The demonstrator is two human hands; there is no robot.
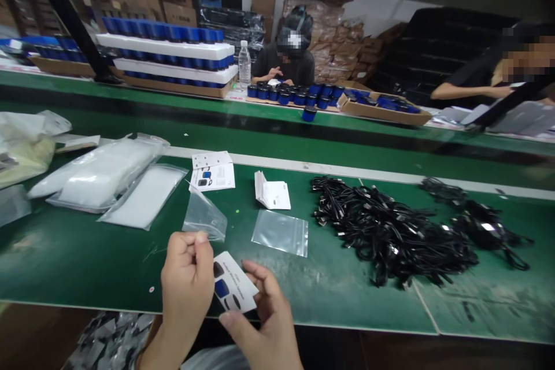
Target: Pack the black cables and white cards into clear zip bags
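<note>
Right at the front of the bench, the right hand (264,324) has a small printed card (232,283) gripped, thumb under the lower edge and fingertips (256,270) curled round the far side. The card, showing blue and black shapes, sits tilted just above the green bench mat (87,260), its left edge tucked behind the left hand (186,289). That left hand is clenched upright, thumb and forefinger pinched tight together; whether anything thin sits in that pinch, you can't tell from here.

Just ahead of the hands, a clear plastic bag (204,217) stands propped on the mat, with a flat zip bag (280,233) lying to its right. Beyond them, two loose sheets (212,170) lie together, and a small stack of white cards (272,193) sits fanned open. Over on the left are white packets in clear sleeves (143,196), and on the right a big tangled heap of black cables (385,231).

Across the far bench, a person in a dark top (284,60) works behind a cardboard tray of blue-capped jars (290,95), beside a water bottle (245,63). At the far right, another person's arm (463,91) reaches across.
</note>
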